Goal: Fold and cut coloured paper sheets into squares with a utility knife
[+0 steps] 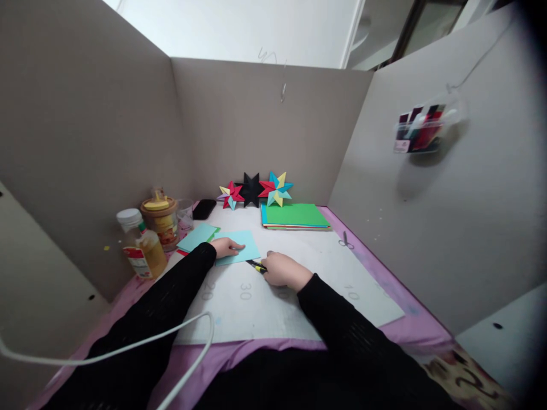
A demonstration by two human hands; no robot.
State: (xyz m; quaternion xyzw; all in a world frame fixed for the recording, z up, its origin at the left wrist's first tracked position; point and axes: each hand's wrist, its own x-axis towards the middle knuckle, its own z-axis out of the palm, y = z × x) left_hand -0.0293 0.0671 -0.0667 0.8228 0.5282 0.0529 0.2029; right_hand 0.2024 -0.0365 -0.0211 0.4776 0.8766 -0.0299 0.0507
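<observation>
My left hand [225,247] lies on a light blue paper square [251,242], its fingers stretched out over the sheet. My right hand [284,270] is closed around a black-and-yellow cutting tool [257,266]. The tool's dark tip points left, close to the near edge of the blue square; whether it is a knife or scissors I cannot tell. Left of my left hand, another light blue sheet [197,237] lies with green and red paper edges showing from under it. Under both hands is a white sheet [260,319] with pencilled numbers.
A green-topped stack of coloured paper [296,215] lies at the back, near folded paper stars [251,189]. Scissors [346,241] rest at the right. A bottle [143,247], a jar [161,219], a clear cup [185,212] and a phone [204,209] stand or lie left. A white cable [171,329] crosses in front.
</observation>
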